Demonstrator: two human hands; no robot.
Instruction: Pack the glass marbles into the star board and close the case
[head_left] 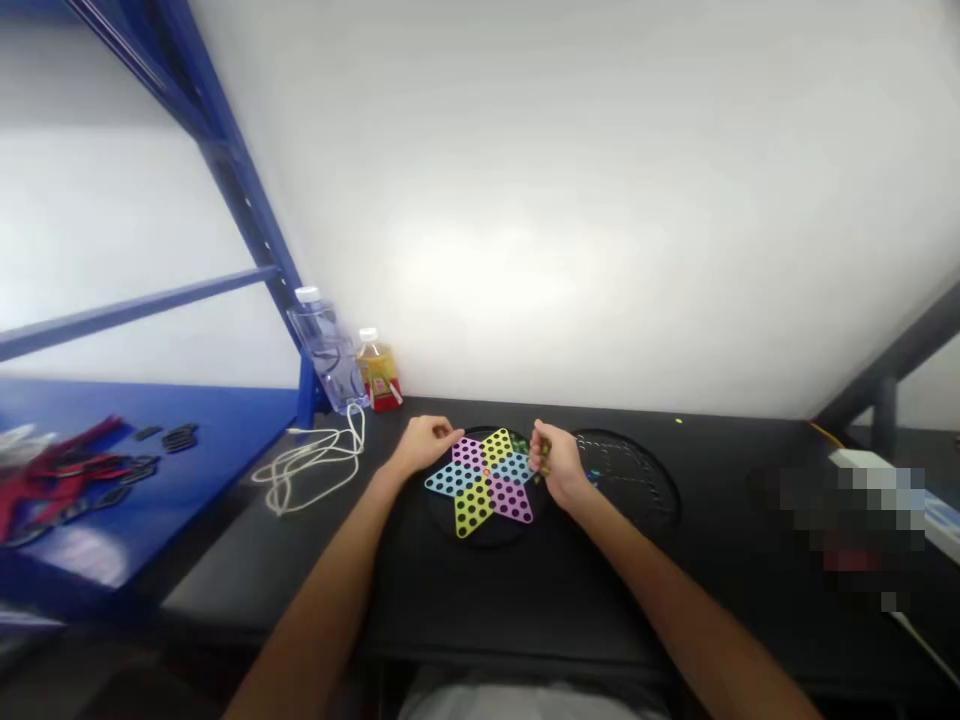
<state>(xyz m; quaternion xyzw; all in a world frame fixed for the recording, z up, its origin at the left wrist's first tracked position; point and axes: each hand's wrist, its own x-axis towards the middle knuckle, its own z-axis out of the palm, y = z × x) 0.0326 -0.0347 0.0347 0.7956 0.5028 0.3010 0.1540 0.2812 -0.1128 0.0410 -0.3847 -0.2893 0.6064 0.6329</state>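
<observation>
A round black Chinese-checkers board (484,482) with a star of pink, yellow and blue fields lies on the black table. My left hand (426,441) rests on the board's far left edge, its fingers curled loosely and nothing visible in them. At the star's right point, my right hand (553,462) is closed in a pinch on small pieces, some greenish; they are too small to name. A second round black tray (637,480) sits just right of that hand.
A white cable (311,464) lies coiled at the left. A clear water bottle (328,352) and a yellow drink bottle (377,371) stand by the wall. A blue shelf (112,480) holds red and black items. A white box (862,462) sits far right.
</observation>
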